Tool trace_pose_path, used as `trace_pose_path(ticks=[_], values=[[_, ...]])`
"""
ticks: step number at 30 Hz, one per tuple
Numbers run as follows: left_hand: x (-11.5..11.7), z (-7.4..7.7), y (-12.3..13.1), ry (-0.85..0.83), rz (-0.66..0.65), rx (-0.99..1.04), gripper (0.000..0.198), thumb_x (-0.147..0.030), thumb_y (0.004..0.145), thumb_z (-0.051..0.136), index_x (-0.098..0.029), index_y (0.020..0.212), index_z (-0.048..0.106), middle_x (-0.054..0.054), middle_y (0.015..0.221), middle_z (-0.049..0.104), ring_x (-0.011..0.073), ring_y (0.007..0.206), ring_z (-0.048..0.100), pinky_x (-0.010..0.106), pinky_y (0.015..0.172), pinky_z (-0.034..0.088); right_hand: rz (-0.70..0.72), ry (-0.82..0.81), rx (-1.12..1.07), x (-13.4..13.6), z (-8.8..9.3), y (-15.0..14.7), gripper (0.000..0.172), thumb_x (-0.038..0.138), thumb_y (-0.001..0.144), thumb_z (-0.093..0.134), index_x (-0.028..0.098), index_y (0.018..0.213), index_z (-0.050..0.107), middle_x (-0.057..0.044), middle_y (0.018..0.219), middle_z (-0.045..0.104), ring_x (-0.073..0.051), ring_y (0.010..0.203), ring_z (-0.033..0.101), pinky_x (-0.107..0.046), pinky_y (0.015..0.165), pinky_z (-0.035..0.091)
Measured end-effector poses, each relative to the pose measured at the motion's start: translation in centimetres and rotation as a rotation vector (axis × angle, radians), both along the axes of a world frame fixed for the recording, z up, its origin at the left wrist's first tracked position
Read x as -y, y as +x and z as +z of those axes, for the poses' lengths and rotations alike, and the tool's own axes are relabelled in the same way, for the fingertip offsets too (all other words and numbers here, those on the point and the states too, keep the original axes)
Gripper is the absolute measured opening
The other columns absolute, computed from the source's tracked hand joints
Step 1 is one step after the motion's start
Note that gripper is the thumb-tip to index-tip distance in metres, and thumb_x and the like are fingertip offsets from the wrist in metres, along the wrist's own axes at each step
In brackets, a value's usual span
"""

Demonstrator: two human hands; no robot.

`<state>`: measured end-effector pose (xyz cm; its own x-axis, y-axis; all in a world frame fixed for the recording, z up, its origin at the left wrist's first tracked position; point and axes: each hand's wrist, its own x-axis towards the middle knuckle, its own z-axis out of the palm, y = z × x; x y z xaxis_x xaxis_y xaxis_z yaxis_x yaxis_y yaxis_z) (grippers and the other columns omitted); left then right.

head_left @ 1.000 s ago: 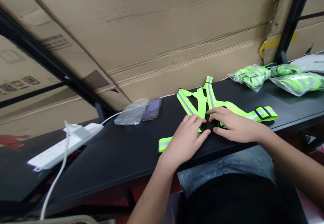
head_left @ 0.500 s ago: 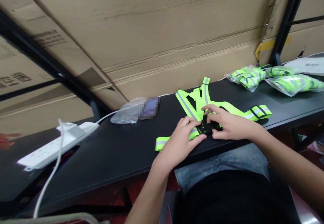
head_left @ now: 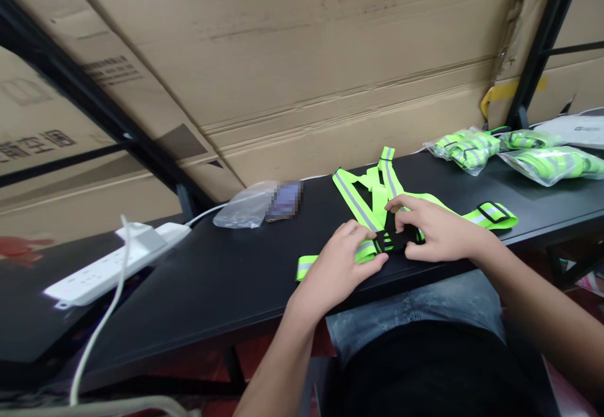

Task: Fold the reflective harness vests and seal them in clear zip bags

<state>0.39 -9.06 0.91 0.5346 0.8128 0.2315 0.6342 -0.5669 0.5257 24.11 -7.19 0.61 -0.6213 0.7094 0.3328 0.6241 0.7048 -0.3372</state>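
A neon yellow-green reflective harness (head_left: 352,200) with grey stripes lies spread on the black table (head_left: 226,272). At its front middle is a black buckle (head_left: 387,241). My left hand (head_left: 337,266) grips the strap end at the buckle's left side between thumb and fingers. My right hand (head_left: 429,228) is closed around the buckle's right side, fingers curled and thumb below. Part of the strap beneath the right hand is hidden. A black slider (head_left: 493,212) sits on the strap loop at the right.
Bagged green harnesses (head_left: 467,148) lie at the back right, near a white package (head_left: 578,129). A clear plastic bag (head_left: 248,206) and a blurred blue item (head_left: 284,200) are at the back. At left is a white power strip (head_left: 117,266) with a cable. Cardboard (head_left: 306,58) stands behind.
The black buckle now shows more clearly between my hands, which have both shifted slightly. The whole view has moved a little, so the table items appear farther right.
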Motion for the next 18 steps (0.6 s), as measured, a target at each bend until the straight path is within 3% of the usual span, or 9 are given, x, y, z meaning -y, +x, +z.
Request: trace_pose_path(ticks=[6,11,18], values=[[-0.2,0.5,-1.5,-0.004,0.059,-0.036,0.019,-0.039,0.086,0.067,-0.022,0.092,0.061,0.001,0.098,0.058,0.0202,0.092,0.059,0.033,0.084,0.046,-0.034,-0.015,-0.050,-0.1,0.2,0.3,0.014,0.020,0.069,0.064,0.020,0.082,0.058,-0.010,0.126,0.058,-0.026,0.101,0.063,-0.041,0.086,0.051],[-0.3,0.5,-2.8,-0.027,0.087,-0.058,0.025,-0.044,0.086,0.067,-0.023,0.099,0.061,0.001,0.105,0.059,0.0212,0.097,0.059,0.035,0.088,0.044,-0.019,0.001,-0.008,-0.3,0.1,0.5,0.015,0.020,0.075,0.062,0.020,0.090,0.063,-0.011,0.122,0.061,-0.029,0.111,0.061,-0.044,0.095,0.050],[0.0,0.0,-2.3,-0.005,0.109,-0.109,0.034,-0.050,0.088,0.065,-0.024,0.109,0.058,0.004,0.113,0.061,0.0253,0.105,0.058,0.039,0.090,0.045,-0.074,0.215,0.106,1.0,-0.5,1.8,0.031,0.034,0.089,0.058,0.018,0.115,0.058,-0.018,0.145,0.046,-0.032,0.125,0.053,-0.048,0.099,0.047]])
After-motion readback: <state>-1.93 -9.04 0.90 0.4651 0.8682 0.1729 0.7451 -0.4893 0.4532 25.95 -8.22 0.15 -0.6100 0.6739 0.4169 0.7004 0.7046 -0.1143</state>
